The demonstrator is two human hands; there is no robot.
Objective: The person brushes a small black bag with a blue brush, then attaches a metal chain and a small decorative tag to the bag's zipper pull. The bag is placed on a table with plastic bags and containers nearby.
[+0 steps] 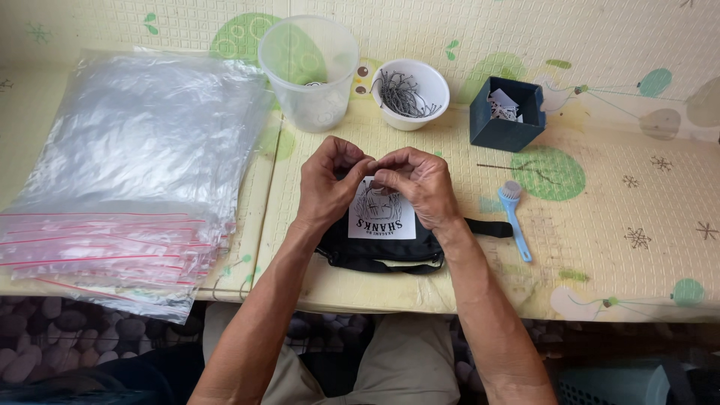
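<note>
Black pouch: fabric bag lying flat on the mat, directly under both hands; its strap runs out to the right, past the right wrist.
White label: square tag with a dark drawing, lying on the pouch just below the fingertips, partly covered by the right hand's fingers.
Left hand: held above the pouch's upper left edge, fingers curled, thumb and forefinger pressed together at the tips; whatever is pinched between them is too small to make out.
Right hand: held above the pouch's upper right, fingers bent inward, tips meeting those of the left hand over the top edge of the label; closed tightly, the pinched thing hidden.
Clear tub: see-through plastic container, beyond the left fingertips, well apart.
White bowl: round bowl holding thin metal pins, just beyond the joined fingertips, beside the tub.
Blue box: small dark square box with pale bits inside, beyond and to the right of the right hand.
Blue brush: small light-blue brush lying on the mat, right of the right hand, near the strap end.
Plastic bags: thick stack of clear bags with red seal strips, left of the left hand, well apart.
Mat: pale patterned surface beneath everything.
</note>
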